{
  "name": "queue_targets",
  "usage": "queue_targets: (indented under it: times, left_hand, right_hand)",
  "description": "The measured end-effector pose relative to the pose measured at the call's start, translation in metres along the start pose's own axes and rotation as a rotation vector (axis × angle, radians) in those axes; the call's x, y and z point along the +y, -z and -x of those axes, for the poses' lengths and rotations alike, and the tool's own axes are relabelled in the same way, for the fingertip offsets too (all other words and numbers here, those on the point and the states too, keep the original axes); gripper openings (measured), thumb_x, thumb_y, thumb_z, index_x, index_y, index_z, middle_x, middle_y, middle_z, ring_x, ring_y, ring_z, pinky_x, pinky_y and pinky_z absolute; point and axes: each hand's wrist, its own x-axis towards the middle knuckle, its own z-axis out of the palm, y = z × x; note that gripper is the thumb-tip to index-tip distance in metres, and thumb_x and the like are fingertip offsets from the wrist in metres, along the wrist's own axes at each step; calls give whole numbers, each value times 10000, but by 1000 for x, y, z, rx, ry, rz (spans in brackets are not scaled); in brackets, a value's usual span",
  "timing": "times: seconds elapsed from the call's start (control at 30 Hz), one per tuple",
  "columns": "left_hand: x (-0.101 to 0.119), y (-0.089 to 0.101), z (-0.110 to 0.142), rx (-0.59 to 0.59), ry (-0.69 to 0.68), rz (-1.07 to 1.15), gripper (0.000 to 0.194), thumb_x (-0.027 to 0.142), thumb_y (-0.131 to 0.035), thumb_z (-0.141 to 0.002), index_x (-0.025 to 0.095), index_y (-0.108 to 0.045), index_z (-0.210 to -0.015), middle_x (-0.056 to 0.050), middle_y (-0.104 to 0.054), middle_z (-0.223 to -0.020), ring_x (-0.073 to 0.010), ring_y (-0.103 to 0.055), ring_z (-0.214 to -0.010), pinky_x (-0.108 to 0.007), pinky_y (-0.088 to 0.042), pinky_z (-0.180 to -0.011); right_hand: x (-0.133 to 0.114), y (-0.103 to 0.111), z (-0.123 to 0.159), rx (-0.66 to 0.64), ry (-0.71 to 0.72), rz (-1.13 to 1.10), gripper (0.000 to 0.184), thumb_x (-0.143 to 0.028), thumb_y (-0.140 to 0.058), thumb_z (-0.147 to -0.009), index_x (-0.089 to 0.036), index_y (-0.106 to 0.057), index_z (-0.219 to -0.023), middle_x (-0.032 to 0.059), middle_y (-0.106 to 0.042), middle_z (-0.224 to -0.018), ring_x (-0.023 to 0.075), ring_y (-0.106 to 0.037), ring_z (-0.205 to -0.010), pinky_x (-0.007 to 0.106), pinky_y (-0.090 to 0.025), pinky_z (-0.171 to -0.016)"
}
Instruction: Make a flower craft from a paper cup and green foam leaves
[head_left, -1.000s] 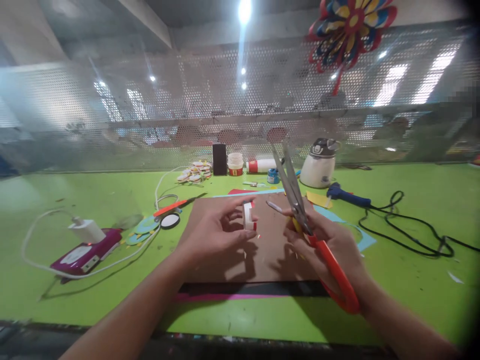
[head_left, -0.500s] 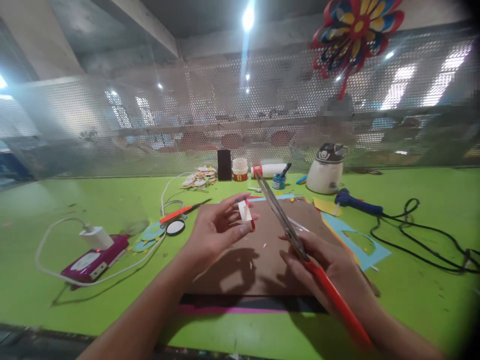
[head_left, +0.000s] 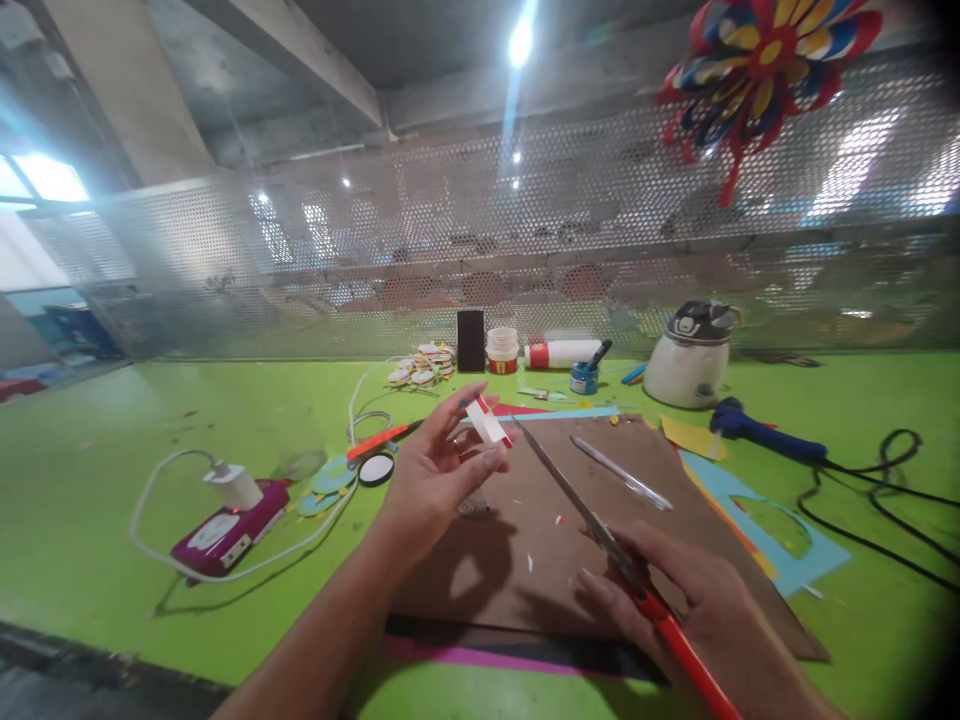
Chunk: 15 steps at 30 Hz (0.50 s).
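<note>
Between the thumb and fingers of my left hand (head_left: pixel 439 480) is a small white piece with red edges (head_left: pixel 486 422), tilted, perhaps paper or card. My right hand (head_left: pixel 690 590) grips scissors (head_left: pixel 626 565) with red handles and long metal blades. The blades point up and left, their tips a little to the right of the white piece and apart from it. Beneath both hands lies a brown board (head_left: pixel 547 480), with tiny scraps and a clear pen-like stick (head_left: pixel 621 472) on it. Part of the scissor handles is hidden by my right hand.
At left sit a purple power strip (head_left: pixel 225 530) with a white charger and an orange cutter (head_left: pixel 379 440). Along the back are a phone (head_left: pixel 471 340), cups (head_left: pixel 502 350), a blue jar (head_left: pixel 585 376) and a white kettle-like device (head_left: pixel 688 360). A blue-handled tool (head_left: pixel 769 432) with black cord lies right.
The view has shifted, moving the table items right and slightly down. The white piece is tilted more in my left hand. The scissors have moved a little lower and away from the back items.
</note>
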Motion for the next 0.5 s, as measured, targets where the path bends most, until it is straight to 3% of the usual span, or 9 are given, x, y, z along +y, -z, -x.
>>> queue_targets:
  times: [0.13,0.27,0.37,0.5]
  left_hand:
    - [6,3,-1,-25,78,74,485,198,-735,-771,249,-519,-1202,-89,-681,-1081,-173,-666,-802,-264,-521,-640]
    - [15,8,0,-156,263,154,331,292,-641,-842,179,-534,-1135,-122,-702,-945,-162,-648,-699,-220,-432,-550]
    - [18,11,3,-282,389,229,426,414,-607,-834,122,-565,-1141,-144,-699,-863,-152,-612,-623,-216,-387,-508]
    - [17,13,4,-344,543,318,538,547,-594,-792,95,-614,-1084,-108,-676,-727,-122,-576,-551,-186,-339,-456]
  right_hand:
    - [4,5,-2,71,96,81,104,-310,-600,-856,-223,-614,-911,-26,-691,-666,124,-646,-526,181,-495,-484]
    - [8,18,-10,140,213,125,168,-271,-597,-836,-251,-570,-1001,-48,-692,-677,117,-660,-514,149,-498,-473]
    - [12,32,-18,192,240,177,164,-292,-562,-862,-286,-564,-1026,-57,-681,-693,102,-641,-498,145,-487,-471]
    - [28,54,-21,135,224,369,284,-397,-612,-818,-327,-617,-1093,-9,-717,-882,142,-694,-688,187,-514,-538]
